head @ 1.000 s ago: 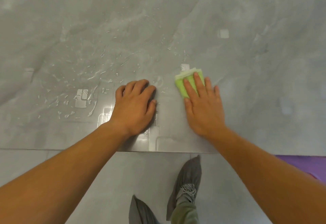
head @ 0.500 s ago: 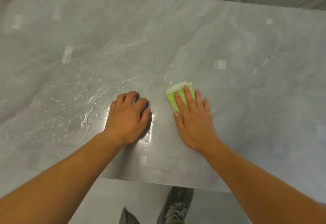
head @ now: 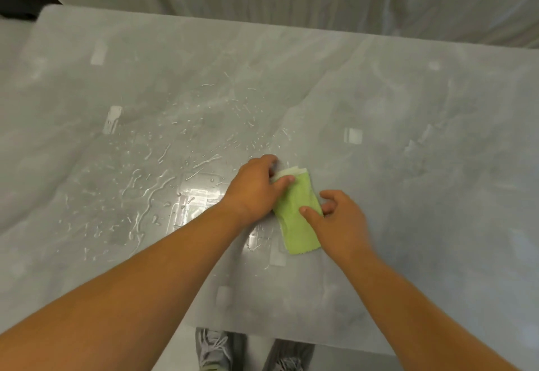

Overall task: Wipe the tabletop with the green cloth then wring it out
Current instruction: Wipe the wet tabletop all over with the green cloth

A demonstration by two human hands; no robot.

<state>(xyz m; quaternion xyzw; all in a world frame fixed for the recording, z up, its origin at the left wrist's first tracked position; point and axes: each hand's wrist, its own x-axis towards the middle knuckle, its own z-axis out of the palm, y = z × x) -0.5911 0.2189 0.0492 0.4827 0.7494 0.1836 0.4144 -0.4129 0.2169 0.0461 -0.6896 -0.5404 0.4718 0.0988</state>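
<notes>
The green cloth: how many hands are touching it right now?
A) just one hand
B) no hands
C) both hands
C: the left hand grips the far end of the green cloth, and the right hand has its thumb on the cloth's middle with its fingers curled at the right edge.

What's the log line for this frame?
left hand: grips far end of green cloth; right hand: pinches its right edge; cloth: on tabletop; water droplets: left of cloth

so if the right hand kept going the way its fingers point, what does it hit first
The right hand points forward and left: first the green cloth, already under its thumb, then likely the left hand.
</notes>
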